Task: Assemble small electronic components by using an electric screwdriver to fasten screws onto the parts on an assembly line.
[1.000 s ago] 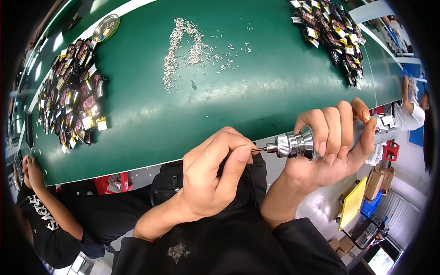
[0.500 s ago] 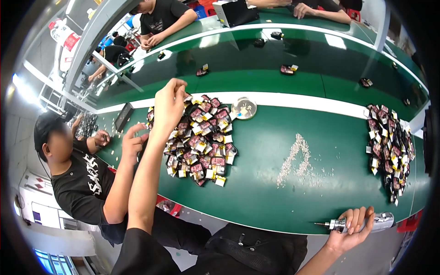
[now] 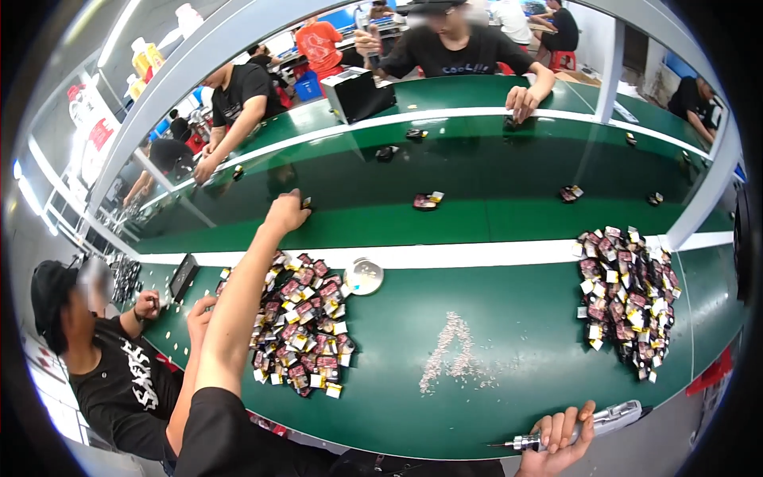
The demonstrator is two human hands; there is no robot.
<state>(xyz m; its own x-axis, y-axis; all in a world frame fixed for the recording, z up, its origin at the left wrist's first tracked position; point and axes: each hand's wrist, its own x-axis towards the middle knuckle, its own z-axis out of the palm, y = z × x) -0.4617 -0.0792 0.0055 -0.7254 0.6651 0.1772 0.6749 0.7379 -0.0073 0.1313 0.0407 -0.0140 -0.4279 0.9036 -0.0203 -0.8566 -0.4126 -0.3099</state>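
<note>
My left hand (image 3: 287, 212) reaches out over the belt, its fingers closed at a small black part with a yellow-and-white tab (image 3: 307, 203); the fingertips are partly hidden. Below my left forearm lies a big heap of similar black parts with reddish faces and white tabs (image 3: 306, 318). My right hand (image 3: 563, 436) is wrapped round a silver electric screwdriver (image 3: 616, 416) at the near table edge, its thin bit pointing left. Left of that tool, a loose pile of tiny pale screw-like pieces (image 3: 451, 354) lies on the green tabletop (image 3: 524, 318).
A round clear dish (image 3: 364, 277) stands beside the heap. Another heap of parts (image 3: 628, 298) is at the right. Single parts such as one (image 3: 427, 201) lie on the dark green belt (image 3: 493, 167). A co-worker (image 3: 119, 366) sits close at my left; others work across the belt.
The view has tilted up and shifted right. My left hand has gone from above the heap outward to a part on the belt. My right hand still holds the screwdriver.
</note>
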